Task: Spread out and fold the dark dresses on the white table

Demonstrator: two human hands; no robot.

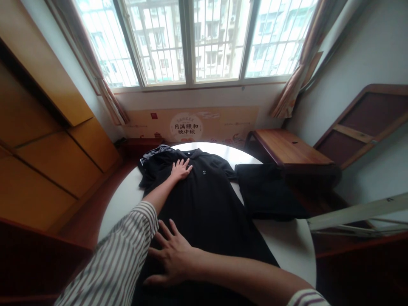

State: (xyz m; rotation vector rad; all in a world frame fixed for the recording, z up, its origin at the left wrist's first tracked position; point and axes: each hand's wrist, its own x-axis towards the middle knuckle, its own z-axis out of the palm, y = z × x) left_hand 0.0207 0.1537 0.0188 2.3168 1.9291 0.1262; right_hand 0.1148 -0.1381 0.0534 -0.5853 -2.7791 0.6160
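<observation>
A black short-sleeved garment with a collar (210, 199) lies spread on a round white table (117, 212), its collar toward the window. My left hand (181, 170) rests flat on its upper front, just below the collar, with the fingers apart. Nearer to me, my right hand (175, 255) is over the lower left part of the garment, fingers spread and holding nothing. Whether the right palm presses on the cloth I cannot tell. The garment's lower end runs out of view beneath my right forearm.
A folded black cloth (267, 191) lies at the table's right side, and a dark grey bundle of fabric (157, 153) at the back left. Beyond the table stand a wooden desk (290, 146) and a barred window (216, 42). Yellow-brown cabinets (63, 161) line the left.
</observation>
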